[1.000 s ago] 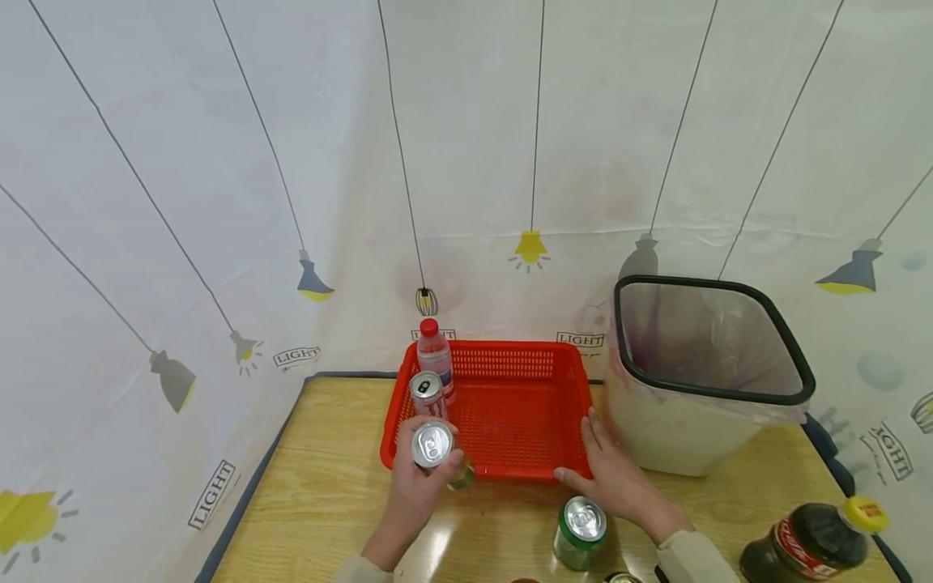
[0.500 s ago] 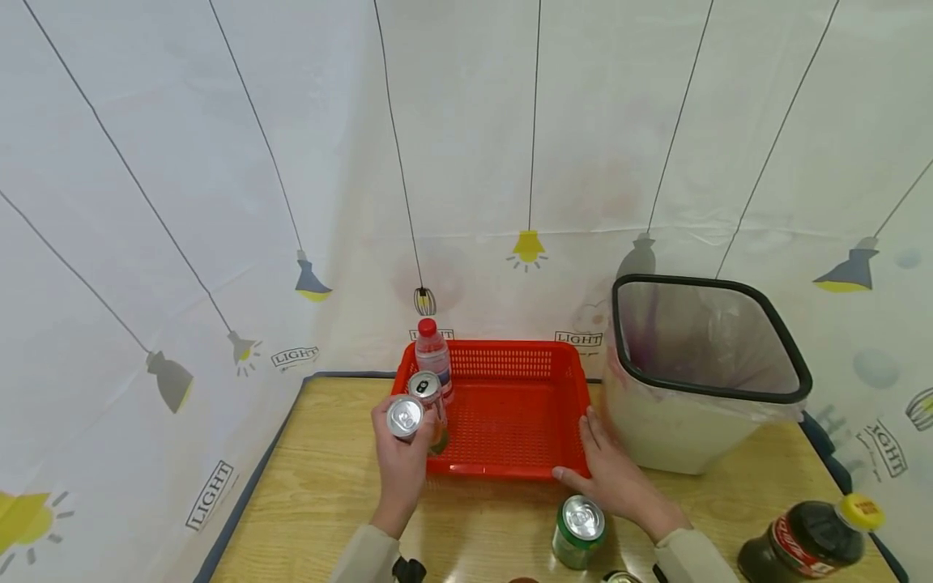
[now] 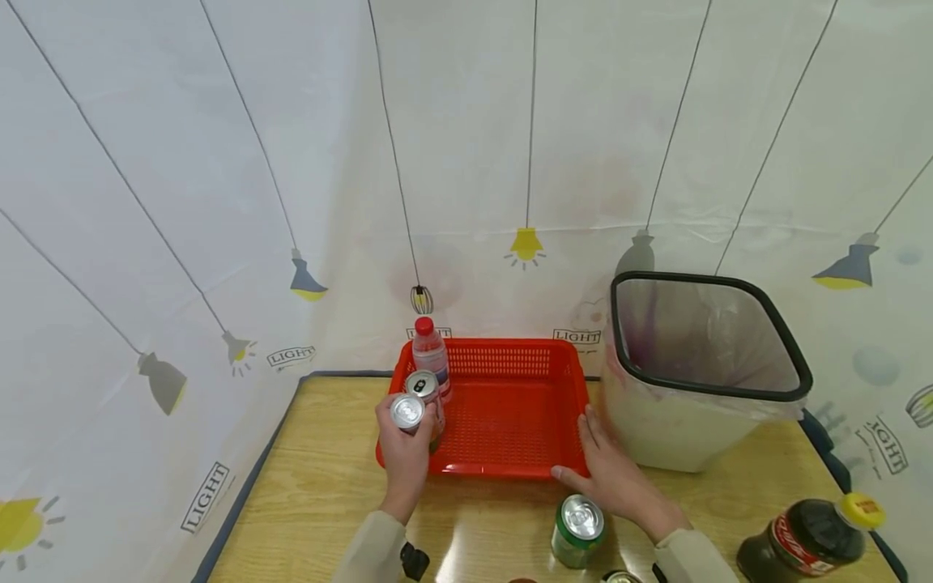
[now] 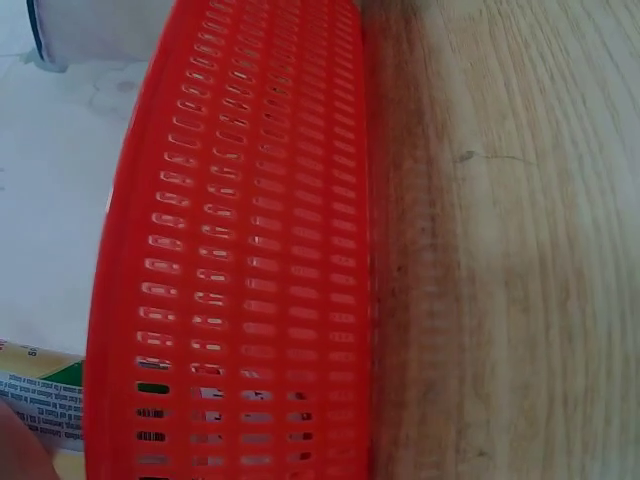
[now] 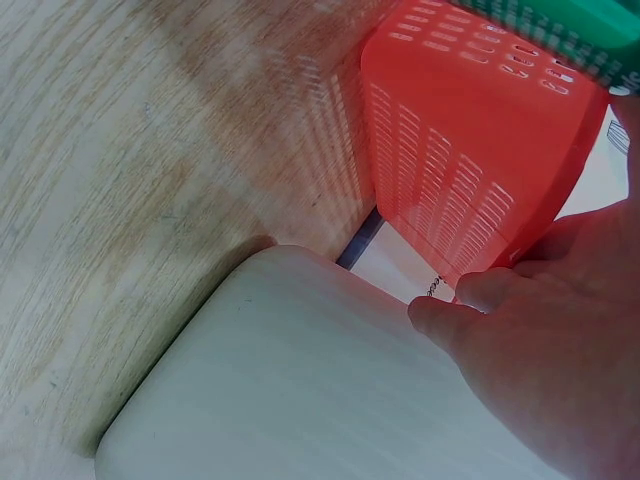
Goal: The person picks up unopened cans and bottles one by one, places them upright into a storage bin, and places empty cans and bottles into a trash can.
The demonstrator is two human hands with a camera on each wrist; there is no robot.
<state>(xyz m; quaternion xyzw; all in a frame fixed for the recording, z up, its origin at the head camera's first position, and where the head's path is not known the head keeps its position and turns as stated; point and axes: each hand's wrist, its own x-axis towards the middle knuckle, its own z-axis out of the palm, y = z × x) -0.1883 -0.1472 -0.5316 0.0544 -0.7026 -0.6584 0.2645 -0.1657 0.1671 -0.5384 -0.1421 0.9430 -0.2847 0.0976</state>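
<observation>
At the near left corner of a red plastic basket point(image 3: 503, 470), my left hand point(image 3: 403, 470) grips an upright drink can point(image 3: 407, 410) by its sides. Its top is silver; part of its yellow and green label point(image 4: 48, 395) shows beyond the basket wall in the left wrist view. Just behind it stands a second can point(image 3: 423, 384) with a dark tab, and behind that a clear bottle point(image 3: 430, 355) with a red cap, both inside the basket. My right hand point(image 3: 615, 482) rests on the basket's near right corner, fingers along the right rim, thumb at the front rim.
A lined bin point(image 3: 656, 433) with a black rim stands right of the basket. A green can point(image 3: 578, 534) is in front of my right hand. A cola bottle point(image 3: 805, 541) leans at the right. Another can top point(image 3: 622, 576) shows at the bottom edge.
My left hand has carried the can leftward and back, from over the basket's front edge to close beside the second can. My right hand stays on the basket corner.
</observation>
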